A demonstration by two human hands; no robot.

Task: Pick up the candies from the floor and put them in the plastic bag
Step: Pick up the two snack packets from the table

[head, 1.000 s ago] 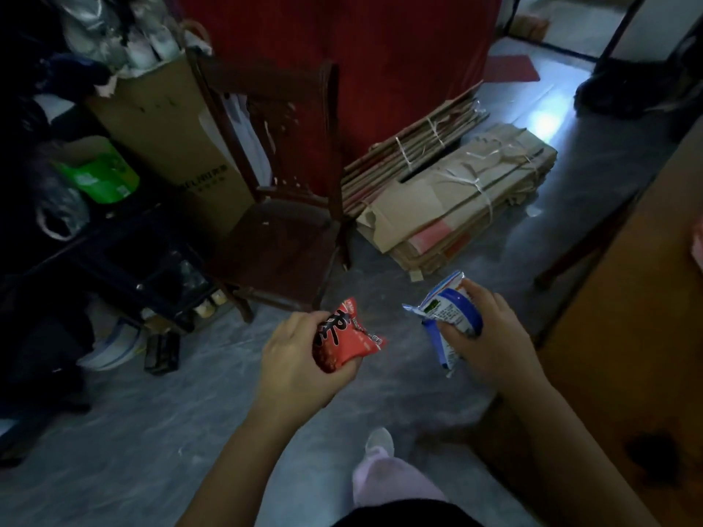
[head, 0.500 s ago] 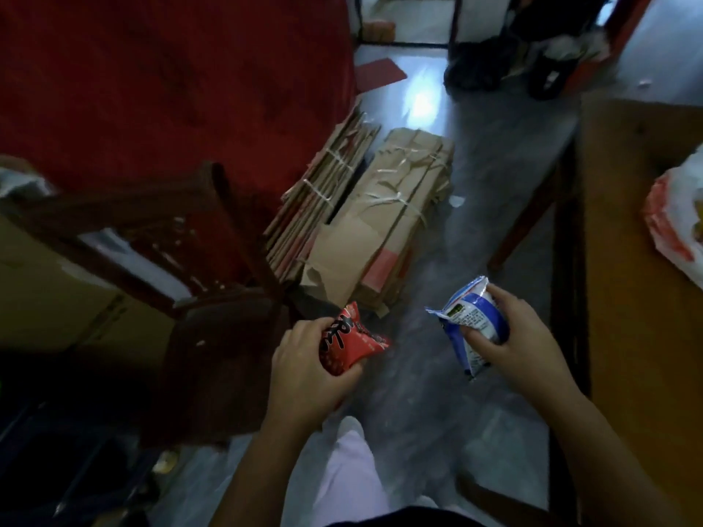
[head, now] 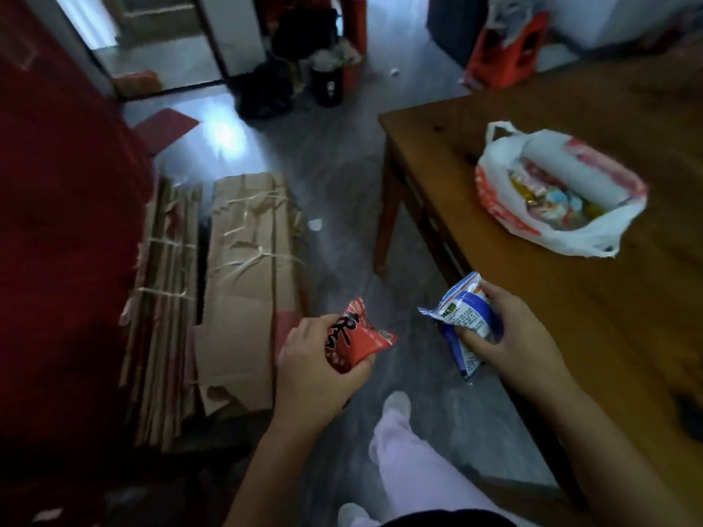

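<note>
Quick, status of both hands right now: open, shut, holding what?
Left hand: closed, holding the red packet.
Right hand: closed, holding the blue and white packet.

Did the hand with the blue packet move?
Yes. The right hand with the blue packet has moved toward the table and now reaches its edge.

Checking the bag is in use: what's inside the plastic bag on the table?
Several wrapped candies lie in the open bag, with yellow, red and pale wrappers showing. Its walls hide anything deeper.
</note>
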